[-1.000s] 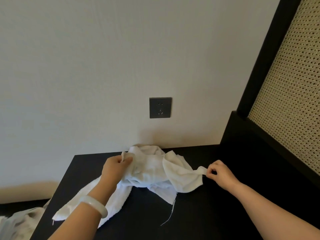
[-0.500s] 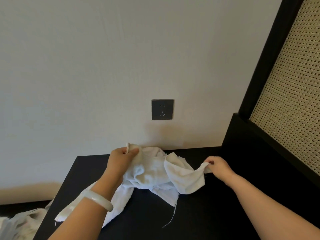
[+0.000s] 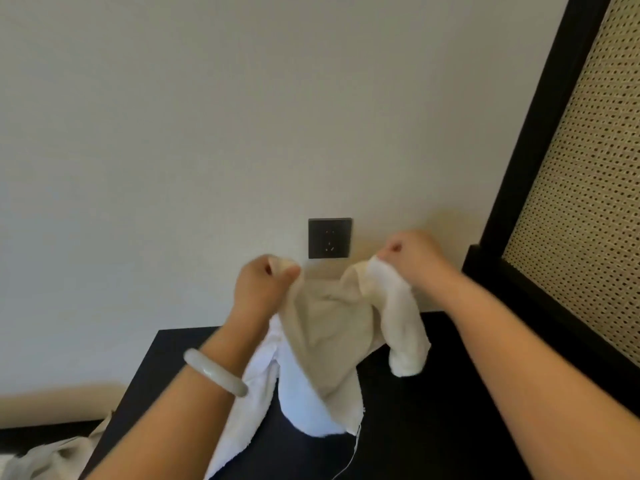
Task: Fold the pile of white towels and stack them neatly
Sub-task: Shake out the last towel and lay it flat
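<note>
A: Position of the towel (image 3: 325, 327)?

B: Raised in front of the wall (image 3: 173, 133), above the far part of the black tabletop (image 3: 433, 427). Dark socket (image 3: 330, 238) just beyond at 12 o'clock.

A: State of each grip?

B: Upper corner at 10 o'clock pinched by the left grip (image 3: 263, 285), fingers curled round the cloth. Other upper corner, at 2 o'clock, pinched likewise by the right grip (image 3: 415, 258), slightly higher. Pale bracelet (image 3: 214, 372) on the left wrist.

A: Orientation and long axis?

B: Upper edge slack between the two grips, running 9 to 3 and sagging at the middle. Long axis roughly 12 to 6, body hanging down. Short flap dropping toward 5 o'clock beneath the right grip. Whiter cloth lower down, with a strip trailing toward 7 o'clock; one piece or several, cannot tell. Loose thread (image 3: 349, 459) dangling at 6 o'clock. Contact between lowest fold and tabletop: cannot tell.

A: Edges and room for moving?

B: Bare tabletop at 4 to 5 o'clock of the towel. Bounded at 3 o'clock by the black frame (image 3: 536, 133) of a cane panel (image 3: 581, 202), at 12 by the wall. Left tabletop edge running toward 7 o'clock. Crumpled pale cloth (image 3: 45, 459) beyond that edge, at 8 o'clock, well apart.
</note>
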